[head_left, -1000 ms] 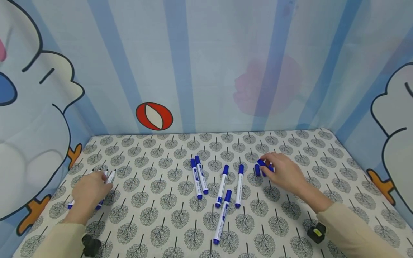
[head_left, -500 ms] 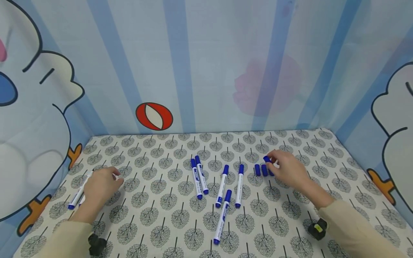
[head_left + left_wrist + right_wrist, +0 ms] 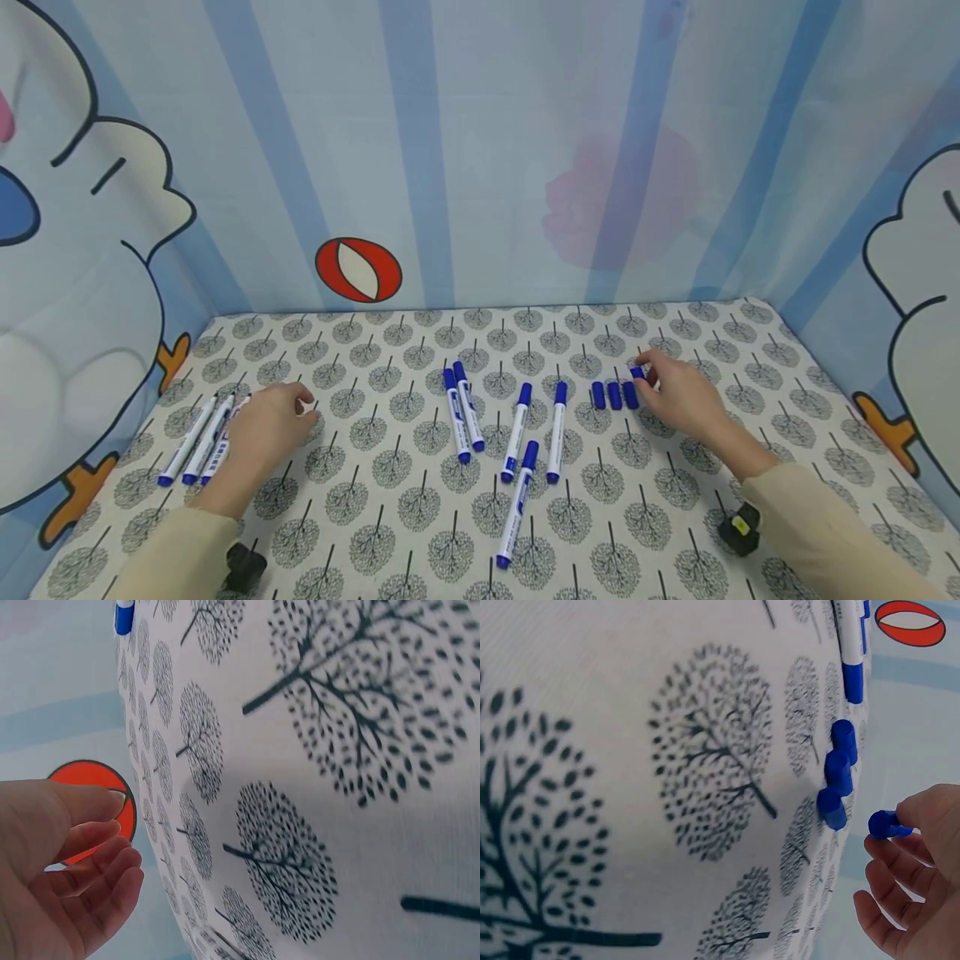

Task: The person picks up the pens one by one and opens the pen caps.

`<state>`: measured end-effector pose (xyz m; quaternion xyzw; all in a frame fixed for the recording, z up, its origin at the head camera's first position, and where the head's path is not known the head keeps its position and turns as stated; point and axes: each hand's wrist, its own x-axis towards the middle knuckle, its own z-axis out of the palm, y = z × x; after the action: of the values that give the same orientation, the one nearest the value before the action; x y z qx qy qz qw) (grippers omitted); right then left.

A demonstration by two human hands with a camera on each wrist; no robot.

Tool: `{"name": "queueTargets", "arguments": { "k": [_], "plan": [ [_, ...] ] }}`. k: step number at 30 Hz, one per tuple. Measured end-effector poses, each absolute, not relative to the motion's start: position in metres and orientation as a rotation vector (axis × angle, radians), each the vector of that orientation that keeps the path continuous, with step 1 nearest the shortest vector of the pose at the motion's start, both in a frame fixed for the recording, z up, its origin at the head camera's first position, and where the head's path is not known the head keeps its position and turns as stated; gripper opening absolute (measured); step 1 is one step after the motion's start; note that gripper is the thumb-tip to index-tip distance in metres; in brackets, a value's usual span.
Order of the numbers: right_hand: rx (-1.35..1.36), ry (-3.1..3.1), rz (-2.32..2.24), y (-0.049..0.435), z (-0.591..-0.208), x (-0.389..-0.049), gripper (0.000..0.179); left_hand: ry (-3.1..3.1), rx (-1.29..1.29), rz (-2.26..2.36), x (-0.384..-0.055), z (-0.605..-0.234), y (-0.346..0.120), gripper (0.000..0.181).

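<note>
Four blue caps are in sight: three stand side by side in a row on the worktop, and one cap is pinched between the thumb and fingers of the right hand, just above the row's right end. Five capped markers lie mid-worktop. Three uncapped markers show beside the left hand, whose fingers curl loosely, apart from the thumb; whether it hides more markers, I cannot tell.
</note>
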<state>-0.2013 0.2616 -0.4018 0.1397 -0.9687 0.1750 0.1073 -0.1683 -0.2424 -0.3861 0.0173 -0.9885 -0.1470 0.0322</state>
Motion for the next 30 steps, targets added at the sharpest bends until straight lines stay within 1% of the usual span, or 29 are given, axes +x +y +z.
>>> {"name": "queueTargets", "arguments": {
  "k": [11,18,22,30],
  "plan": [
    [0.321,-2.931,0.524,0.269,-0.408,-0.202,0.025,-3.035,-0.081,-0.443,-0.170,-0.387,-0.220,0.021],
    [0.274,-3.003,0.522,0.271,-0.413,-0.205,0.027,-3.007,-0.167,-0.428,-0.173,-0.396,-0.207,0.019],
    [0.250,-3.020,0.529,0.272,-0.416,-0.206,0.027,-3.004,-0.179,-0.420,-0.175,-0.398,-0.199,0.020],
    [0.208,-3.047,0.496,0.272,-0.423,-0.210,0.026,-3.043,-0.158,-0.457,-0.175,-0.398,-0.189,0.016]
  ]
}}
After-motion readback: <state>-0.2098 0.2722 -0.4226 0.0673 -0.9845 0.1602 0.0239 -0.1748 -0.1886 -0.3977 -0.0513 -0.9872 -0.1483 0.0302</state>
